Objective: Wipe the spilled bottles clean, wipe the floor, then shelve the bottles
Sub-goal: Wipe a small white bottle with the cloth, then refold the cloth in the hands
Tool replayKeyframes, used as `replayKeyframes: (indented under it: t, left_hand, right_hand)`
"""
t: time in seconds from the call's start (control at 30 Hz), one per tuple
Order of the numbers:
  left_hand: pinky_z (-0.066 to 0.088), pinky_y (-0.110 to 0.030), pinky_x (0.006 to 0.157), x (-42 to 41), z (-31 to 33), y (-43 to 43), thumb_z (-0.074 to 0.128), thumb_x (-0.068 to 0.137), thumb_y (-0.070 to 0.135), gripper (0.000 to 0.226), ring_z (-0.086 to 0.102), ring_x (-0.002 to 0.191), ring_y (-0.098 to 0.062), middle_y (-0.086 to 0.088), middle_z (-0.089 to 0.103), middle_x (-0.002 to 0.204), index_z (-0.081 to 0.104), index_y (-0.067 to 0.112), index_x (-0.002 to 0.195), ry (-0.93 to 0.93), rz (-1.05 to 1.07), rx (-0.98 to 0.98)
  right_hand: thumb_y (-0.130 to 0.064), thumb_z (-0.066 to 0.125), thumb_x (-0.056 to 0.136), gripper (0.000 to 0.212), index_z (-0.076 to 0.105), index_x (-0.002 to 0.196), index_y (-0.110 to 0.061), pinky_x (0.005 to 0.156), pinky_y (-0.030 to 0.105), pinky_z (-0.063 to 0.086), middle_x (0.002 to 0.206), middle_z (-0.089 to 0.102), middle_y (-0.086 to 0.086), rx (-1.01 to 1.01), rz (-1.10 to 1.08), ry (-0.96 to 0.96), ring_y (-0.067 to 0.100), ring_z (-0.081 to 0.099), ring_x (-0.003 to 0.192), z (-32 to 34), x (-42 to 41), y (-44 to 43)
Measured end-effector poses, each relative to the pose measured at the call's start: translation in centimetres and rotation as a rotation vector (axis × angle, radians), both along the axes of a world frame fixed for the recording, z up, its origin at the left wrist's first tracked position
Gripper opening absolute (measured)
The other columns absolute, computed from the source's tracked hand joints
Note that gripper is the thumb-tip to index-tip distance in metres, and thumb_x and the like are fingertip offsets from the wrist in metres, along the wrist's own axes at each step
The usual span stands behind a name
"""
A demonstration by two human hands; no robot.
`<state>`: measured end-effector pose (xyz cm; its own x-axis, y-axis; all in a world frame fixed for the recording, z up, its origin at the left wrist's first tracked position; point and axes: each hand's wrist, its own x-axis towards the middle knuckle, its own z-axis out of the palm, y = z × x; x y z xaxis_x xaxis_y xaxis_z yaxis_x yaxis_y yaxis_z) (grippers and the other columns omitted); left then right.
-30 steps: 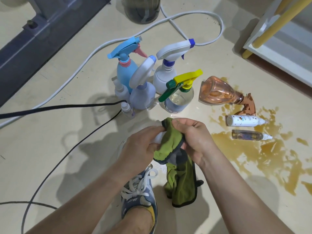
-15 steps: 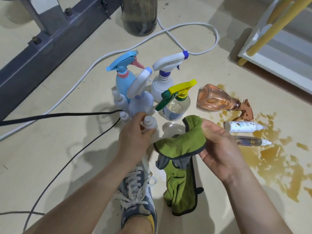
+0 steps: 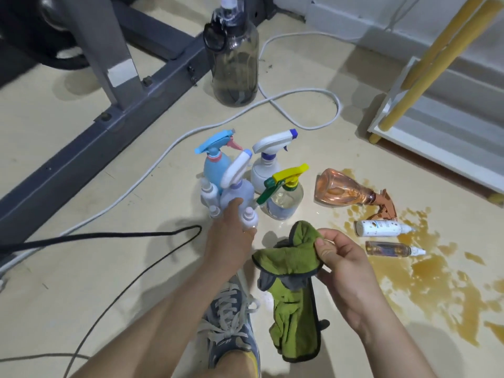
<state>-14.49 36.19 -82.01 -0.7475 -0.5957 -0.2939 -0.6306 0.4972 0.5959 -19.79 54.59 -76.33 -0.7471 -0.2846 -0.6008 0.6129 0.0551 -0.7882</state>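
Cream hard floor [image 3: 81, 268] is serving as our workplace, with a grey metal frame [image 3: 81, 148] and a black cable [image 3: 109, 236] crossing its left side. Mid-frame, plastic spray bottles [image 3: 215, 170] are standing upright in a tight cluster well apart from the mess, apparently the ones already wiped.

Our left hand [image 3: 231, 236] is curling its fingers round a small white bottle [image 3: 249, 219] at the front of that cluster, its base at floor level, seemingly to park it with the others. Our right hand [image 3: 346, 274] is pinching a soft green cloth [image 3: 291, 268] between thumb and fingers, its dark-edged length hanging down, ready for the next wipe.

Further right, a rounded amber bottle [image 3: 338, 186] is lying tipped over, and a white tube bottle [image 3: 379, 228] and a slim clear bottle [image 3: 387, 249] are lying on their sides in a glossy brown spill [image 3: 425, 279]. At far right a white shelf [image 3: 450, 126] on yellow legs is waiting.
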Motion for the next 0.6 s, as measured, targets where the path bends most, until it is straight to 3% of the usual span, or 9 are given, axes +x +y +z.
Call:
replayKeyframes:
  t: [0.07,0.13,0.2,0.27,0.43,0.5,0.6]
  left_hand:
    - [0.047,-0.032,0.076,0.6,2.8,0.5,0.062,0.087,0.022,0.034,0.062,0.092,-0.027,-0.003,0.064,0.109,0.054,0.020,0.120,0.034,-0.014,0.006]
    - [0.046,-0.028,0.073,1.1,6.5,0.8,0.060,0.087,0.014,0.016,0.060,0.076,-0.018,-0.001,0.066,0.092,0.063,0.021,0.102,0.123,-0.001,0.194]
    - [0.047,-0.032,0.068,1.1,11.5,1.0,0.056,0.087,0.005,0.019,0.059,0.065,-0.017,-0.008,0.069,0.083,0.065,0.022,0.087,0.140,-0.048,0.411]
    - [0.049,-0.034,0.069,0.8,17.5,1.3,0.056,0.085,0.003,0.019,0.061,0.065,-0.019,-0.018,0.071,0.087,0.067,0.019,0.086,0.132,-0.172,0.467]
    - [0.050,-0.028,0.071,1.7,31.9,5.5,0.062,0.087,0.005,0.015,0.060,0.066,-0.014,-0.011,0.073,0.090,0.069,0.015,0.094,0.206,-0.510,0.218]
    - [0.053,-0.025,0.077,3.0,35.2,7.8,0.065,0.088,0.019,0.018,0.064,0.077,-0.011,0.002,0.071,0.094,0.069,0.022,0.106,0.069,-0.691,0.013]
    - [0.050,-0.032,0.093,5.0,38.1,11.9,0.062,0.091,0.039,0.045,0.063,0.103,-0.015,0.007,0.063,0.121,0.053,0.028,0.134,-0.086,-0.847,-0.212]
  right_hand:
    - [-0.002,0.051,0.098,0.017,0.065,0.089,-0.007,0.067,0.037,0.048,0.077,0.067,0.013,-0.016,-0.005,0.016,0.019,0.061,0.063,1.7,0.7,0.2]
    - [-0.001,0.053,0.097,0.015,0.065,0.091,-0.007,0.065,0.034,0.049,0.077,0.067,0.011,-0.018,-0.023,0.067,0.017,0.060,0.062,3.5,1.5,0.6]
    - [0.002,0.054,0.095,0.014,0.064,0.091,-0.007,0.061,0.026,0.051,0.074,0.066,0.008,-0.022,-0.053,0.162,0.015,0.059,0.062,5.9,2.2,1.1]
    - [0.005,0.057,0.093,0.016,0.066,0.090,-0.007,0.060,0.020,0.052,0.074,0.068,0.005,-0.027,-0.081,0.282,0.011,0.060,0.062,8.8,2.9,1.9]
    - [0.009,0.065,0.086,0.022,0.072,0.084,-0.012,0.067,0.022,0.053,0.087,0.073,0.010,-0.051,-0.170,0.569,0.012,0.066,0.073,17.7,5.5,5.8]
    - [0.010,0.065,0.085,0.024,0.072,0.084,-0.013,0.072,0.028,0.055,0.083,0.075,0.006,-0.108,-0.218,0.630,0.017,0.068,0.077,20.9,6.9,8.2]
    - [0.008,0.063,0.087,0.018,0.070,0.088,-0.009,0.066,0.029,0.055,0.076,0.074,0.006,-0.235,-0.288,0.622,0.017,0.067,0.068,24.5,8.7,11.7]
